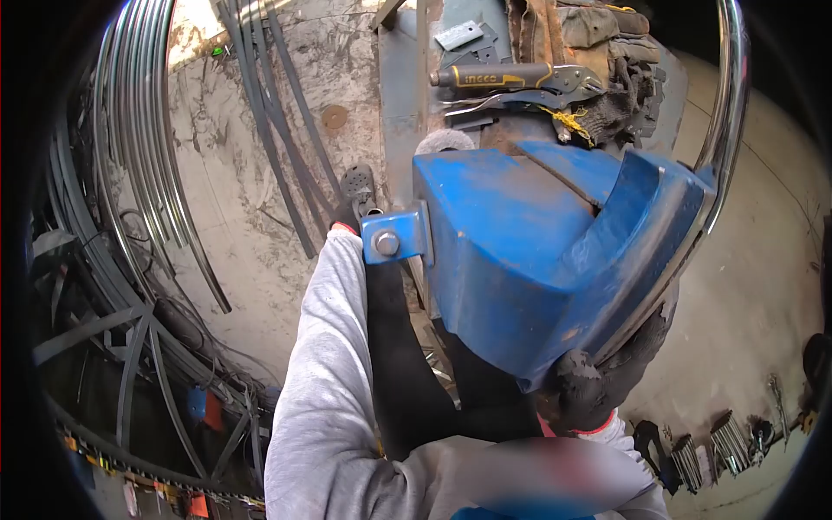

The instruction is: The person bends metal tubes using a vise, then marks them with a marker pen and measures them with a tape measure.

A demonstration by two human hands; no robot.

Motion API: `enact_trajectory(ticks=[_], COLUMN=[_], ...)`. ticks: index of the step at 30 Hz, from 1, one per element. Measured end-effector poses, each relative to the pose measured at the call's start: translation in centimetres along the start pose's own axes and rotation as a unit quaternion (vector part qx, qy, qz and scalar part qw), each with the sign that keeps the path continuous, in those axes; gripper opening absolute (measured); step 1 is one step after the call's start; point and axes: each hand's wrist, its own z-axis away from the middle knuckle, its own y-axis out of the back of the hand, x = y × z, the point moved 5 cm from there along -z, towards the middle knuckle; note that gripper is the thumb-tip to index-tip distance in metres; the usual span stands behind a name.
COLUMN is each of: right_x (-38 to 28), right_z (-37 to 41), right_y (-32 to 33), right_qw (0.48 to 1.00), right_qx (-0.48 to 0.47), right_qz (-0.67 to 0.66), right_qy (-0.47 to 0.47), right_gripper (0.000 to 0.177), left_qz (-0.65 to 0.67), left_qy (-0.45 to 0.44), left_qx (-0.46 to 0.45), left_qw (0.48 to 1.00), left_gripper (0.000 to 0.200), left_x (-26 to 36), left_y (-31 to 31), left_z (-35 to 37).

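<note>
A blue metal guard (511, 234) of a machine fills the middle of the head view, with a bolted bracket (387, 244) on its left side. A shiny metal tube (726, 113) curves down along its right edge. My right hand (620, 368), in a dark worn glove, is closed around the lower end of this tube, below the guard. My left arm in a grey sleeve reaches forward to the bracket. Only a dark bit of my left hand (345, 213) shows past the red cuff; its fingers are hidden behind the bracket.
Locking pliers (520, 76) lie beyond the guard, beside worn gloves (598, 43) and small metal plates (459, 36). Bent shiny tubes (143, 113) and flat bars (273, 113) rest on the floor at left. A round metal frame (130, 381) stands lower left; metal pieces (731, 440) lie lower right.
</note>
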Motion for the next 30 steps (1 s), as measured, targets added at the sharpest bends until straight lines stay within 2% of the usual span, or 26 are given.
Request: enact_trajectory(ticks=[1, 2, 3, 4, 5, 6, 8, 9, 10, 11, 13, 15, 16, 17, 19, 20, 22, 23, 25, 27, 28, 29, 30], right_x=[-0.2, -0.3, -0.4, -0.7, -0.8, -1.1, -0.5, -0.3, -0.1, 0.0, 0.3, 0.6, 0.5, 0.4, 0.0, -0.3, -0.6, -1.2, -0.2, 0.5, -0.3, -1.0, -1.0], right_z=[-0.2, -0.5, -0.5, -0.1, 0.0, 0.1, 0.8, 1.1, 1.3, 1.5, 1.7, 1.4, 1.1, 0.8, 0.2, 0.4, 0.5, 0.2, 0.5, 0.1, 0.8, 0.8, 0.7], right_y=[-0.2, -0.3, -0.4, -0.4, -0.5, -0.4, -0.5, -0.3, -0.3, -0.3, -0.1, -0.1, -0.1, -0.1, 0.1, 0.6, 1.2, 1.4, 0.7, -0.1, 1.1, 1.3, 1.4], right_qw=[1.000, 0.999, 0.997, 0.995, 0.994, 0.991, 0.979, 0.972, 0.968, 0.966, 0.967, 0.972, 0.975, 0.978, 0.986, 0.990, 0.997, 0.997, 0.996, 0.986, 0.992, 0.992, 0.992], right_qx=[-0.004, 0.008, 0.021, 0.032, 0.035, 0.043, 0.050, 0.061, 0.074, 0.090, 0.118, 0.137, 0.143, 0.145, 0.130, 0.111, 0.051, 0.051, 0.067, 0.131, 0.089, 0.089, 0.092], right_qz=[-0.006, -0.037, -0.069, -0.075, -0.083, -0.081, -0.077, -0.072, -0.062, -0.047, -0.017, 0.005, 0.013, 0.020, 0.018, 0.011, 0.003, -0.001, 0.007, 0.028, 0.011, 0.006, 0.005], right_qy=[0.006, 0.012, 0.019, 0.051, 0.063, 0.096, 0.184, 0.216, 0.233, 0.239, 0.226, 0.188, 0.168, 0.146, 0.105, 0.091, 0.051, 0.051, 0.052, 0.099, 0.085, 0.085, 0.084], right_gripper=[0.112, 0.113, 0.113, 0.102, 0.102, 0.094, 0.075, 0.077, 0.079, 0.081, 0.086, 0.091, 0.093, 0.096, 0.101, 0.101, 0.102, 0.102, 0.105, 0.107, 0.107, 0.107, 0.107], left_qz=[-0.012, 0.379, 0.686, 0.669, 0.653, 0.686, 0.675, 0.663, 0.666, 0.666, 0.648, 0.593, 0.601, 0.544, 0.421, 0.414, 0.443, 0.441, 0.341, 0.108, 0.086, 0.048, -0.015], left_qy=[-0.015, 0.248, 0.442, 0.446, 0.447, 0.407, 0.413, 0.426, 0.407, 0.399, 0.364, 0.320, 0.273, 0.232, 0.214, 0.211, 0.299, 0.298, 0.345, 0.238, 0.288, 0.286, 0.248], left_qx=[0.086, 0.017, -0.055, -0.035, -0.014, -0.010, 0.007, 0.015, 0.026, 0.031, 0.020, 0.081, 0.082, 0.113, 0.104, 0.110, 0.075, 0.078, 0.055, 0.123, 0.067, 0.063, 0.079], left_qw=[0.996, 0.891, 0.575, 0.593, 0.611, 0.604, 0.611, 0.616, 0.624, 0.629, 0.668, 0.734, 0.746, 0.799, 0.876, 0.879, 0.842, 0.843, 0.873, 0.957, 0.951, 0.955, 0.966], left_gripper=[0.033, 0.030, 0.028, 0.026, 0.025, 0.031, 0.032, 0.033, 0.044, 0.044, 0.057, 0.064, 0.068, 0.056, 0.039, 0.039, 0.027, 0.027, 0.030, 0.034, 0.035, 0.034, 0.036], left_x=[-1.7, -1.0, 2.7, 5.8, 7.8, 7.9, 9.8, 10.5, 11.0, 11.3, 15.1, 18.0, 19.8, 22.1, 27.1, 29.4, 32.6, 32.9, 32.2, 31.2, 32.7, 33.0, 32.4], left_y=[-1.8, -1.8, -1.6, 0.5, 1.9, 1.5, 2.1, 2.4, 2.1, 2.1, 4.2, 6.0, 7.1, 8.8, 12.1, 14.0, 15.8, 16.0, 16.4, 17.6, 19.5, 20.3, 20.4], left_z=[2.8, 5.8, 9.4, 11.7, 13.4, 14.7, 17.3, 18.6, 19.8, 21.5, 24.8, 29.4, 31.9, 34.3, 38.3, 40.6, 45.5, 47.5, 53.6, 57.1, 57.4, 56.9, 55.6])
